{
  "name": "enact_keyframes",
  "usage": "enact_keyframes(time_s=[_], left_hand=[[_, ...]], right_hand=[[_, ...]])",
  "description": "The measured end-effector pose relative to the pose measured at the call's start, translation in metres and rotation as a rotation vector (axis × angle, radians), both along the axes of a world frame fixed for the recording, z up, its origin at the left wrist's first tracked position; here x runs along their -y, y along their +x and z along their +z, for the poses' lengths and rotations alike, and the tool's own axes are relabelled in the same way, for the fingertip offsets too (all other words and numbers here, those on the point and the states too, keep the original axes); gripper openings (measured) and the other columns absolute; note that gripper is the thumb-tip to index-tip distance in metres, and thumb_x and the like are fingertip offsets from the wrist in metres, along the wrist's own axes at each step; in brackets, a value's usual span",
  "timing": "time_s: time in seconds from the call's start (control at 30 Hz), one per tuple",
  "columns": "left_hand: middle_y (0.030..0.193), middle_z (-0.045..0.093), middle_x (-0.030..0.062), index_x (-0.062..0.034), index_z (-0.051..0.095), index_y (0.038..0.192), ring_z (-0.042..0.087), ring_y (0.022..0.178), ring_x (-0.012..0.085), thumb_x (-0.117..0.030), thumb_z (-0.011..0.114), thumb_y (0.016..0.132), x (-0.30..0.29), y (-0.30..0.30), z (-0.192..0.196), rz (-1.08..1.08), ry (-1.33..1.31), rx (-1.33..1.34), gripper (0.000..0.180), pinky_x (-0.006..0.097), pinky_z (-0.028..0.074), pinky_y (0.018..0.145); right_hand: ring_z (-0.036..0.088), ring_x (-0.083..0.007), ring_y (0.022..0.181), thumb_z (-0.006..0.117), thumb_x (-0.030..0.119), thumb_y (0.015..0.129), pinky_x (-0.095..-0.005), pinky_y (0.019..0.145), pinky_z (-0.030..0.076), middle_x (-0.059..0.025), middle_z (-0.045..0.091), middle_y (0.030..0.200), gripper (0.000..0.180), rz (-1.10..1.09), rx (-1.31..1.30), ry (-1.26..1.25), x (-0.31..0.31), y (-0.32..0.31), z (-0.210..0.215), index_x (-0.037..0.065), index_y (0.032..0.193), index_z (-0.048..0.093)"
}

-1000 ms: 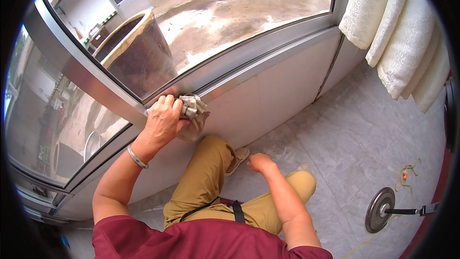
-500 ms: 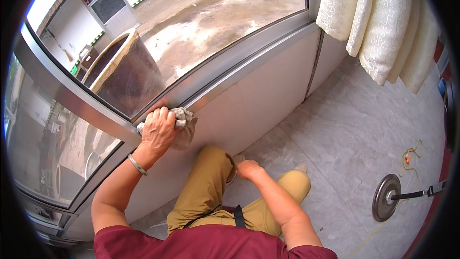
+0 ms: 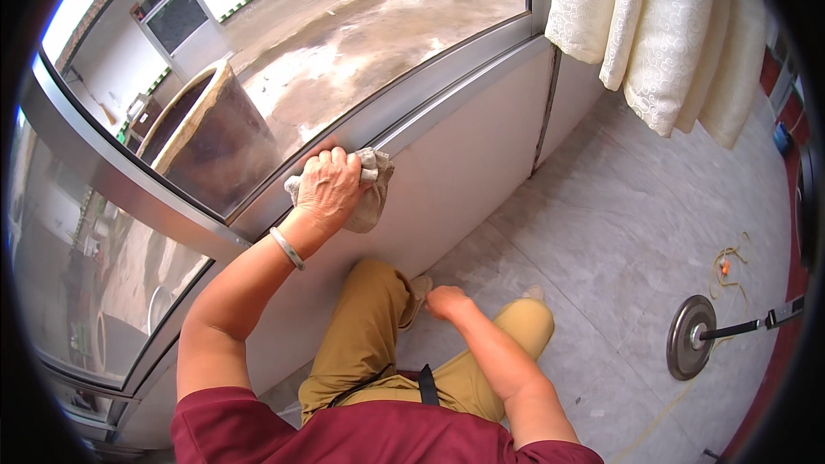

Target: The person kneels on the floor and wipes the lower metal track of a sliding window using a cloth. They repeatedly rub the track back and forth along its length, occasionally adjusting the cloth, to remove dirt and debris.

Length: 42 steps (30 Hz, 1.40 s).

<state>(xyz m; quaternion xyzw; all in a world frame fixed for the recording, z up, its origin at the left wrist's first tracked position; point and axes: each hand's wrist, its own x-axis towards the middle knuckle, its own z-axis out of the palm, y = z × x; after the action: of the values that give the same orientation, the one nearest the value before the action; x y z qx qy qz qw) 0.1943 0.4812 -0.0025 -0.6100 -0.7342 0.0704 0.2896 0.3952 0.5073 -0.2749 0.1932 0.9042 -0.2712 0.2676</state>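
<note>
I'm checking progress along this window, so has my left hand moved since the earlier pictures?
Yes: holding the cloth, your left hand has moved rightward along the lower rail, away from the silver window post.

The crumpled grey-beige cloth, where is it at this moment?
In the head view, the crumpled grey-beige cloth is left of centre, in the person's bare left grip, at the silver metal rail below the large glass pane.

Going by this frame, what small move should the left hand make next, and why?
Probably slide the left hand a little rightward along the window's metal lower frame: it holds a bunched grey-beige cloth at that frame, which runs on unobstructed to the right.
</note>
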Motion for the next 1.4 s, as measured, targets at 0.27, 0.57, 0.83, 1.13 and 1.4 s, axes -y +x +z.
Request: enact_keyframes(time_s=[0.27, 0.57, 0.83, 1.13, 1.4], left_hand=[[0.085, 0.059, 0.0091, -0.0065, 0.062, 0.086, 0.06, 0.084, 0.0243, -0.042, 0.074, 0.078, -0.069, 0.011, -0.007, -0.025, 0.037, 0.0, 0.038, 0.037, 0.049, 0.072], [0.084, 0.061, 0.0085, -0.0074, 0.064, 0.085, 0.063, 0.082, 0.0244, -0.039, 0.073, 0.079, -0.124, 0.019, -0.018, -0.049, 0.102, -0.043, 0.034, 0.037, 0.049, 0.072], [0.085, 0.062, 0.0081, -0.0084, 0.065, 0.088, 0.063, 0.084, 0.0238, -0.038, 0.069, 0.082, -0.171, 0.033, -0.021, -0.044, 0.092, -0.029, 0.031, 0.038, 0.049, 0.072], [0.087, 0.064, 0.0094, -0.008, 0.065, 0.091, 0.065, 0.086, 0.024, -0.035, 0.065, 0.085, -0.235, 0.052, -0.023, -0.009, 0.066, -0.094, 0.028, 0.037, 0.05, 0.072], [0.088, 0.066, 0.0099, -0.0088, 0.068, 0.091, 0.068, 0.084, 0.0243, -0.031, 0.063, 0.085, -0.293, 0.067, -0.02, -0.025, 0.104, -0.058, 0.024, 0.037, 0.052, 0.069]], right_hand=[[0.066, -0.0359, 0.108, 0.058, 0.03, 0.094, -0.0463, 0.089, 0.054, -0.0173, 0.069, 0.115, 0.032, -0.021, -0.025, 0.011, 0.002, 0.0, -0.01, 0.007, 0.113, 0.07], [0.069, -0.0335, 0.102, 0.059, 0.02, 0.09, -0.046, 0.082, 0.056, -0.0155, 0.071, 0.111, 0.025, 0.026, -0.023, 0.033, 0.007, -0.005, -0.006, 0.007, 0.107, 0.072], [0.07, -0.0319, 0.1, 0.06, 0.011, 0.084, -0.0452, 0.079, 0.056, -0.0133, 0.073, 0.107, 0.022, 0.059, -0.039, 0.075, 0.016, -0.002, -0.002, 0.007, 0.101, 0.075], [0.07, -0.0304, 0.097, 0.06, 0.01, 0.082, -0.0441, 0.074, 0.056, -0.0124, 0.073, 0.103, 0.02, 0.043, -0.161, 0.068, 0.023, 0.005, 0.01, 0.008, 0.096, 0.074], [0.063, -0.0315, 0.107, 0.055, 0.011, 0.087, -0.0452, 0.094, 0.046, -0.0134, 0.069, 0.109, 0.023, 0.021, -0.247, 0.039, 0.036, 0.007, 0.024, 0.007, 0.105, 0.069]])
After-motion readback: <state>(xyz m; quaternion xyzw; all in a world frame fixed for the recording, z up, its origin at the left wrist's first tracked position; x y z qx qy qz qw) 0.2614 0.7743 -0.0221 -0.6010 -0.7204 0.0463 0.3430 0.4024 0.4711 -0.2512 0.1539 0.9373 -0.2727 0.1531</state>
